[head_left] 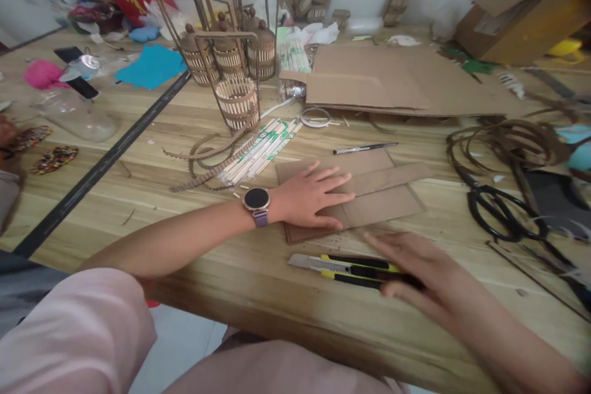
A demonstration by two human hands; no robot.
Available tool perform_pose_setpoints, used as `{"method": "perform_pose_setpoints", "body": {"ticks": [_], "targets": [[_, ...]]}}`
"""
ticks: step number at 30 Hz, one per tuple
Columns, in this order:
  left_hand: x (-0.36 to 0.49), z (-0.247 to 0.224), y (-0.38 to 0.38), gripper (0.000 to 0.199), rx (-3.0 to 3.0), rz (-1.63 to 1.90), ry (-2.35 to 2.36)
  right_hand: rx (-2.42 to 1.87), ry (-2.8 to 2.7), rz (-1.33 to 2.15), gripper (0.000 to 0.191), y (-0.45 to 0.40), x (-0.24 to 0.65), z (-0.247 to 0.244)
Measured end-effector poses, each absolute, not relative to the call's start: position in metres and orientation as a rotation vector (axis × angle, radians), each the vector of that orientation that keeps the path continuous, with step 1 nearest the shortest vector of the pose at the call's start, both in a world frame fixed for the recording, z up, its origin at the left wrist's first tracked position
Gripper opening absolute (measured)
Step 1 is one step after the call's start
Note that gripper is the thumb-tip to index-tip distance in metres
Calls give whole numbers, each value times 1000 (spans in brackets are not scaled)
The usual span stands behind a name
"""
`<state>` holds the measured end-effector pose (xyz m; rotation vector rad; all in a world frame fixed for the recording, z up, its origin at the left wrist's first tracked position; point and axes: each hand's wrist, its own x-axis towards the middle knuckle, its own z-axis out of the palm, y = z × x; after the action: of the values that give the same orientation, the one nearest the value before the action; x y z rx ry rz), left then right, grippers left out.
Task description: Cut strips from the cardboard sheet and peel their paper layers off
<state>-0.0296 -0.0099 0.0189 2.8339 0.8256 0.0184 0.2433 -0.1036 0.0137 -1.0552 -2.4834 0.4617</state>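
Observation:
My left hand (314, 197) lies flat with fingers spread on cut pieces of brown cardboard (388, 206), pressing over their left part. A narrow cardboard strip (392, 177) lies across the larger pieces, close to my fingertips. My right hand (420, 271), slightly blurred, is at the handle end of a yellow-and-black box cutter (355, 271). Its fingers are stretched out and the thumb is apart from them, with the cutter's end between. The cutter's blade points left, and the cutter appears to rest on the table. Just beyond the cardboard is a pen (364, 148).
Several small lantern-like baskets (237, 101) with tall handles stand behind. Wrapped sticks (263, 151) and curled cardboard strips (207, 160) lie left of centre. Large cardboard sheets (369, 77) are at the back. Black scissors (503, 212) lie right. Another person's arm shows far left.

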Motion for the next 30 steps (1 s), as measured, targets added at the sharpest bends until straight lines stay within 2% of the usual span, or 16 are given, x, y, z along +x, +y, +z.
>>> {"method": "perform_pose_setpoints", "body": {"ticks": [3,6,10,16,20,27,30], "targets": [[-39,30,-32,85,2829,68,959,-1611,-2160,271,43,-89,273,16],[-48,39,-52,79,2719,-115,1096,-1898,-1965,333,49,-70,296,8],[-54,43,-57,71,2589,-248,1129,-1789,-1925,540,53,-54,303,-9],[-65,40,-43,77,2483,-117,1089,-1728,-1787,701,52,-54,299,-17],[-74,44,-35,76,2386,-4,1110,-1727,-1768,675,59,-56,297,-16],[-77,55,-29,68,2382,110,1132,-1642,-1928,657,24,-61,297,-4],[-76,52,-32,66,2416,98,1132,-1604,-2043,633,22,-73,306,7]]}}
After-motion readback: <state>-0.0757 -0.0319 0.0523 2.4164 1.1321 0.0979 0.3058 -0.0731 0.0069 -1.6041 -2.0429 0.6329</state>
